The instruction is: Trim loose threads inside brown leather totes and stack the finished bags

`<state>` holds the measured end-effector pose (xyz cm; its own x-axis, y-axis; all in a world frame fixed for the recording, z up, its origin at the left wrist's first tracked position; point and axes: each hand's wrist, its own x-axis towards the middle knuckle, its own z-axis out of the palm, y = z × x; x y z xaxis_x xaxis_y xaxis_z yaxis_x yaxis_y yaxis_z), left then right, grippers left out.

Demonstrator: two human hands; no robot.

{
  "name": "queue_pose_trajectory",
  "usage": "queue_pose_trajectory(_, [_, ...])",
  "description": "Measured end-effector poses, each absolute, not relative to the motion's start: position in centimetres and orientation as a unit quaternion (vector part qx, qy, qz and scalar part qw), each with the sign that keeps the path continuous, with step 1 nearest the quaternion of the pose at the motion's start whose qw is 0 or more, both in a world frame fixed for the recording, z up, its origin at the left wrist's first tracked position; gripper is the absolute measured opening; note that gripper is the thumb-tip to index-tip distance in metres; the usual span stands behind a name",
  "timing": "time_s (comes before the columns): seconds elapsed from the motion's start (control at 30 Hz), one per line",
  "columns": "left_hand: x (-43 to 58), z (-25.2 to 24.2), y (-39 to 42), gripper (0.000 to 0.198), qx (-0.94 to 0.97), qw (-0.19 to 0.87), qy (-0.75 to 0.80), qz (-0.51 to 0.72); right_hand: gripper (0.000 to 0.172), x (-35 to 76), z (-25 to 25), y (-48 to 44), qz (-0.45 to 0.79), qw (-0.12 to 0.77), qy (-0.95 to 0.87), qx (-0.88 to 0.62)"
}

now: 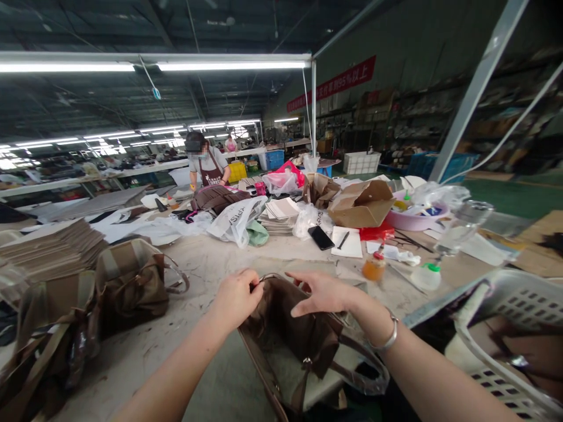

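Brown bag [285, 310]: at the near side of the table, in front of the person, its mouth gaping upward and its dark inside in view; a looped handle [363, 372] sticks out on the right, below the wrist.
Left hand [237, 296]: closed in a pinch, thumb and fingers on the rim of the brown bag at its left.
Right hand [323, 292]: open, thumb well apart from the fingers, over the bag's mouth; whether the fingertips touch the rim I cannot tell.
Bracelet [389, 335]: silver, around the right wrist.
Basket [468, 346]: white plastic, at the right, with brown pieces [525, 349] inside.
Table [189, 316]: pale and stained; two more bags [132, 281] sit at the left, beside a stack of boards [53, 252].
Beyond the hands: a phone [321, 238] near a notepad [352, 249] with a pen [343, 240] on it, and an orange jar [373, 268] farther right.
Co-worker [210, 170]: across the table, in a dark apron.
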<state>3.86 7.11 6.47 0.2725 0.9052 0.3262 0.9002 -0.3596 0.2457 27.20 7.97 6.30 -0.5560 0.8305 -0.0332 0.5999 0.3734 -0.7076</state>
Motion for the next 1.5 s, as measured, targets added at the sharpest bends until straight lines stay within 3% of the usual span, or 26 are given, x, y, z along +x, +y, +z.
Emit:
queue_pose_trajectory(0.3, [4.3,6.4,7.3,0.014,0.790,0.023,0.575,0.211,0.061,29.0,5.0,6.1,0.423,0.237,-0.732,-0.479])
queue_pose_trajectory(0.53, [4.1,6.3,7.4,0.012,0.791,0.036,0.569,0.222,0.053,29.2,3.9,6.9,0.439,0.262,-0.717,-0.475])
queue_pose_trajectory(0.73, [4.9,6.2,7.7,0.012,0.796,0.033,0.560,0.225,0.037,29.9,3.7,7.3,0.517,0.270,-0.701,-0.411])
queue_pose_trajectory(0.93, [5.7,6.2,8.1,0.012,0.787,0.028,0.577,0.216,0.034,30.5,3.4,7.5,0.507,0.269,-0.708,-0.412])
queue_pose_trajectory(1.13, [5.7,6.0,8.2,0.012,0.766,0.020,0.601,0.226,0.064,30.0,5.2,8.0,0.379,0.239,-0.767,-0.460])
queue_pose_trajectory(1.33, [5.6,6.0,7.8,0.011,0.760,0.012,0.610,0.222,0.031,25.8,6.5,9.3,0.195,0.233,-0.840,-0.450])
queue_pose_trajectory(1.5, [5.5,6.2,7.5,0.012,0.766,0.016,0.606,0.214,0.029,24.1,6.0,10.3,0.158,0.206,-0.845,-0.468])
